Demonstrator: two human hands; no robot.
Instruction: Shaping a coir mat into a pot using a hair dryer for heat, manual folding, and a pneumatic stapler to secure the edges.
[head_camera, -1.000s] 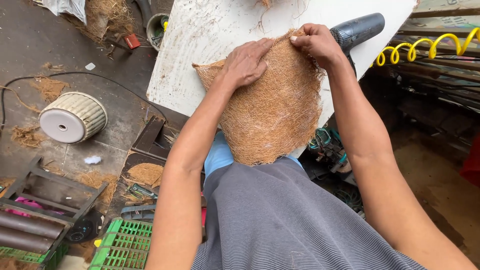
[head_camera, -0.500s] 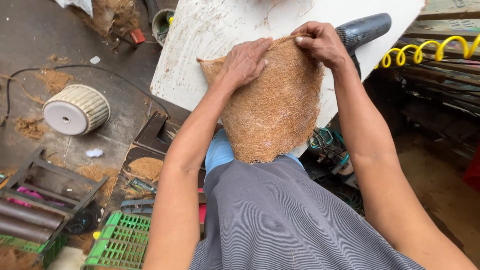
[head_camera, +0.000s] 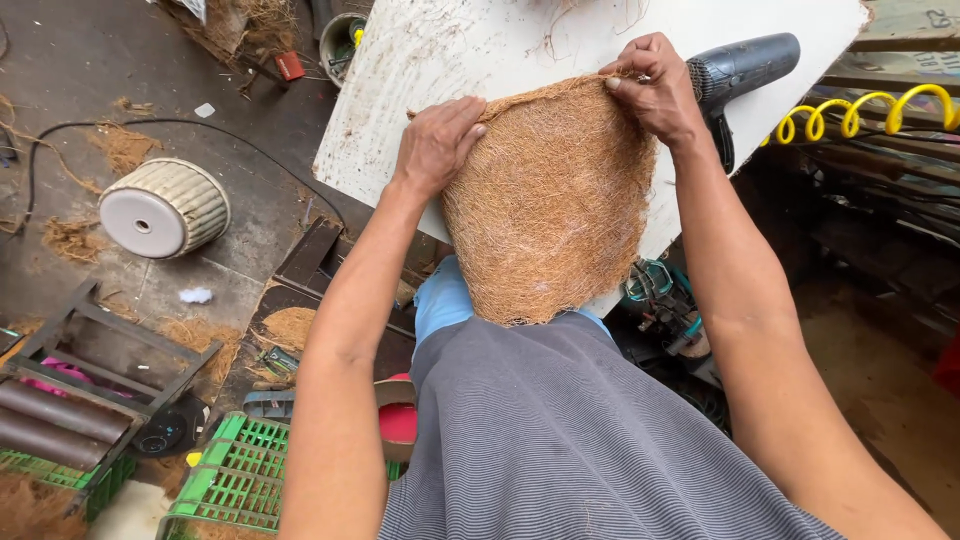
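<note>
A brown cone-shaped mat of coconut fibre (head_camera: 545, 200) lies on a white worn board (head_camera: 440, 60), its narrow end hanging over the near edge toward my lap. My left hand (head_camera: 435, 145) grips the mat's upper left edge, fingers curled over it. Over at the upper right corner, my right hand (head_camera: 655, 85) pinches the mat's rim between thumb and fingers. A dark power tool (head_camera: 745, 65) lies on the board just right of my right hand.
A yellow coiled hose (head_camera: 860, 105) runs at the right. On the floor to the left are an overturned ribbed pot (head_camera: 165, 208), a black cable, fibre scraps, a green crate (head_camera: 240, 475), metal rollers (head_camera: 50, 425) and a small bucket (head_camera: 345, 35).
My left hand slid from flat on the mat's upper middle to its left edge and curled over it. The right hand kept its pinch. The view shifted slightly.
</note>
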